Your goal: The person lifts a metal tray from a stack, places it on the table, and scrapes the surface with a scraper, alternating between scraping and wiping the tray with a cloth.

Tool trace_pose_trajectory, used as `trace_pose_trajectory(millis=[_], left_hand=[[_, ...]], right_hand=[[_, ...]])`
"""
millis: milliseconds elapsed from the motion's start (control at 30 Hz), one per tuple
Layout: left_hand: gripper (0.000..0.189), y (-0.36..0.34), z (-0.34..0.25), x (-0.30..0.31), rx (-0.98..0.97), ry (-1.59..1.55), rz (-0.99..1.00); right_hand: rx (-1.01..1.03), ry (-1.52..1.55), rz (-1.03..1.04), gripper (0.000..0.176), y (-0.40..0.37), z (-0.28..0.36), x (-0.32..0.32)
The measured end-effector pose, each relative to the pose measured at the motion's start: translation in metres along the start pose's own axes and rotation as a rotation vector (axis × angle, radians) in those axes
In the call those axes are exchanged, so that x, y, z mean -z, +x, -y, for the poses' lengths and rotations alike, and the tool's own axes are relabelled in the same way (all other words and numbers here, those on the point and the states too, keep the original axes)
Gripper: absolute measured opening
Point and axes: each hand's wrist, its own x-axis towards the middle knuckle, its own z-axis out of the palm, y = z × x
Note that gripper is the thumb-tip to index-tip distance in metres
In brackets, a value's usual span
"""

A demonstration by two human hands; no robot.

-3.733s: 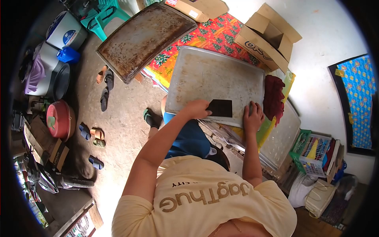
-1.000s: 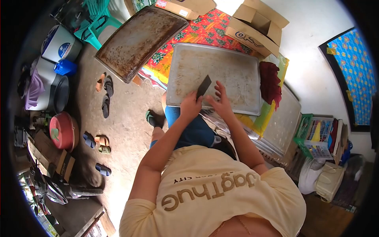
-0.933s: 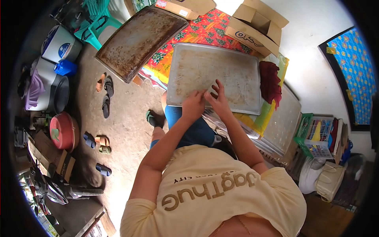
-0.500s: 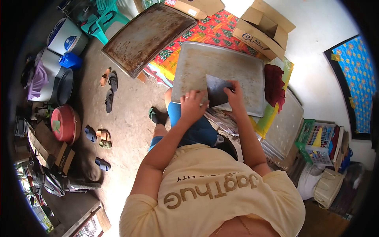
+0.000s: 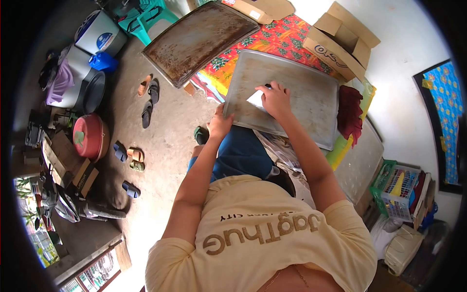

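A large grey metal baking tray (image 5: 306, 104) with brownish stains lies in front of me, over my lap and the table edge. My left hand (image 5: 220, 124) is closed on its near left rim. On the tray's surface, my right hand (image 5: 276, 100) grips a flat metal scraper (image 5: 255, 99), whose blade shines white and whose dark top edge shows by the fingers. My fingers cover part of the scraper. A dark red cloth (image 5: 349, 112) hangs by the tray's right edge.
A rusty baking tray (image 5: 199, 41) rests at the far left of the red patterned tablecloth (image 5: 279, 39). An open cardboard box (image 5: 335, 51) stands at the back right. More metal trays (image 5: 360, 160) lie right. Slippers (image 5: 136, 155) are scattered on the floor.
My left hand has moved off the scraper to the tray's left rim. The right hand has carried the scraper left and farther up onto the tray, tilting it. The view has shifted slightly.
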Motion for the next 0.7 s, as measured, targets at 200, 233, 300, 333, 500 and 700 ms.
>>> trace_pose_trajectory(millis=[200, 233, 300, 333, 500, 700], left_hand=[[0.064, 0.005, 0.005, 0.001, -0.025, -0.077, -0.004], [0.064, 0.008, 0.008, 0.0, -0.026, -0.077, -0.01], [0.065, 0.007, 0.008, -0.001, -0.029, -0.078, -0.014], [0.065, 0.007, 0.008, -0.001, -0.026, -0.079, -0.011], [0.064, 0.008, 0.01, -0.001, -0.025, -0.108, 0.008], [0.063, 0.004, 0.008, 0.002, -0.061, -0.126, -0.009]], right_hand=[[0.156, 0.016, -0.064, 0.033, 0.009, 0.021, -0.011], [0.169, 0.004, -0.102, 0.032, 0.013, 0.02, -0.011], [0.191, 0.01, -0.109, 0.032, 0.017, 0.019, -0.01], [0.203, 0.027, -0.079, 0.032, 0.018, 0.019, -0.008], [0.237, 0.033, 0.033, 0.031, 0.023, 0.022, -0.005], [0.336, 0.02, 0.001, 0.031, 0.022, 0.027, -0.006]])
